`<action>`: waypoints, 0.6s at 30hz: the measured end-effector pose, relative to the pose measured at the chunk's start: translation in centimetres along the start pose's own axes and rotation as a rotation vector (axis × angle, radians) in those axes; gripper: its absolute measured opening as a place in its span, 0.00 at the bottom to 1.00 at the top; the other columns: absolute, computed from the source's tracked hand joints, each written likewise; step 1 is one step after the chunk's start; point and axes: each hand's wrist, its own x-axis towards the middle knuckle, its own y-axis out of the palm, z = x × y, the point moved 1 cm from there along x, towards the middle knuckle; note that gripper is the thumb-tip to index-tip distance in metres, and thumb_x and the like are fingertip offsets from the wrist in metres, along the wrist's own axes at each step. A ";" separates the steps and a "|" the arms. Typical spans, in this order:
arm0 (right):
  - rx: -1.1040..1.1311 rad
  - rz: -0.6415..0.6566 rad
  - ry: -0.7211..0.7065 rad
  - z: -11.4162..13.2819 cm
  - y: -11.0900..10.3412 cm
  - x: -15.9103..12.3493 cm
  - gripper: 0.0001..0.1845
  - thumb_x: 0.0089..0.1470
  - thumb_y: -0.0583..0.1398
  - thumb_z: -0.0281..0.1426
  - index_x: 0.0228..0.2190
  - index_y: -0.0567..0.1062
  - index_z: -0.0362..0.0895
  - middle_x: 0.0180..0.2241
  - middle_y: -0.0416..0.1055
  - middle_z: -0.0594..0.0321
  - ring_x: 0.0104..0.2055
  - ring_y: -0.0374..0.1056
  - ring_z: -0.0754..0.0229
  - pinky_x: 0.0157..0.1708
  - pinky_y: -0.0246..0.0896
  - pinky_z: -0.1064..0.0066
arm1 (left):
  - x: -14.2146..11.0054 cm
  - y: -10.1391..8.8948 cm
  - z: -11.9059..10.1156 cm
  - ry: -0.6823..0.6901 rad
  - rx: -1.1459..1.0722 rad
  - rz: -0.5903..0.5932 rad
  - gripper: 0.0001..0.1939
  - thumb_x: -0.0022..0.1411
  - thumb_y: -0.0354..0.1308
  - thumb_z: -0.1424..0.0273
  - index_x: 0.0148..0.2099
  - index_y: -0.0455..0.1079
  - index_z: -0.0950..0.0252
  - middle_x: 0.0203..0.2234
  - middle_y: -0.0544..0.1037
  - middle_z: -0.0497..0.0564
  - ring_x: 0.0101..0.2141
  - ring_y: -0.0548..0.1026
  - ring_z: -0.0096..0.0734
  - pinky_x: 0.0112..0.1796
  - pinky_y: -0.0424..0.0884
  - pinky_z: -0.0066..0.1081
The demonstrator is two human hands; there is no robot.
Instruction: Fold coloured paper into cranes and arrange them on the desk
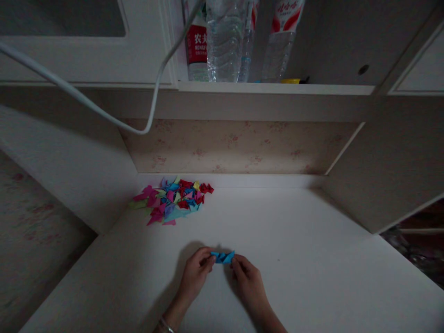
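A small blue folded paper piece (223,257), with creased, zigzag edges, is stretched between my two hands just above the white tabletop. My left hand (198,269) pinches its left end between thumb and fingers. At its right end, my right hand (247,273) grips it the same way. The fingertips cover both ends of the paper. Further back on the left lies a pile of folded paper pieces (180,199) in pink, red, blue, green, yellow and purple.
Plastic bottles (225,46) stand on a shelf (277,88) above the table. A white cable (104,113) hangs in front of the cabinet at upper left. Side panels (385,152) bound the white tabletop (312,259), with a floral-patterned back wall (236,145) behind.
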 end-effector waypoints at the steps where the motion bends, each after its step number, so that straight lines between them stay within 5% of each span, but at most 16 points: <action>1: -0.014 -0.003 -0.010 0.1 0.0 0.0 0.23 0.57 0.53 0.47 0.36 0.77 0.42 0.23 0.69 0.63 0.26 0.63 0.61 0.26 0.58 0.74 | 0.0 0.0 -0.1 -0.014 -0.006 -0.005 0.23 0.54 0.59 0.53 0.43 0.70 0.68 0.29 0.77 0.53 0.26 0.72 0.31 0.28 0.68 0.28; 18: -0.083 0.005 -0.044 -0.1 -0.1 -0.5 0.21 0.60 0.52 0.44 0.35 0.76 0.42 0.22 0.67 0.64 0.25 0.62 0.61 0.26 0.56 0.74 | -0.3 -0.1 -0.2 0.002 0.058 -0.012 0.21 0.57 0.56 0.52 0.38 0.73 0.67 0.23 0.72 0.48 0.22 0.68 0.27 0.24 0.63 0.25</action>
